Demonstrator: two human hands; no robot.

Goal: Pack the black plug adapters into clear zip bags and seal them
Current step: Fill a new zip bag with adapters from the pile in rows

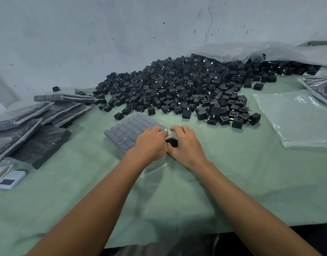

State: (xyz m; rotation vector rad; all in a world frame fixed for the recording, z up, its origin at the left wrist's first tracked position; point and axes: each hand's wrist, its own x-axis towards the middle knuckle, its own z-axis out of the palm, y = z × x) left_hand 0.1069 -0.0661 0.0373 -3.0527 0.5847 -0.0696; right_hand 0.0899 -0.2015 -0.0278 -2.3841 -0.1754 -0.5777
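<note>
Nearest the camera, the left arm (96, 204) and right arm (251, 200) reach forward over the green table cover (233, 182), converging until the two hands meet knuckles-up at the middle. Far left lies one small white device (10, 180), and behind it a pile of packed bags (29, 130), overlapping so that an exact count cannot be told. Next, one clear zip bag (129, 130) lies flat, filled with tidy rows of adapters. The left hand (151, 143) has its fingers curled, pinching the bag's crumpled plastic edge. One black adapter (173, 142) shows between the hands. The right hand (185, 145), fingers bent, pinches the same plastic from the other side, just above that adapter. Behind sits the loose heap of black plug adapters (186, 89), far too many to count. At right rests a stack of empty clear bags (297, 119).
</note>
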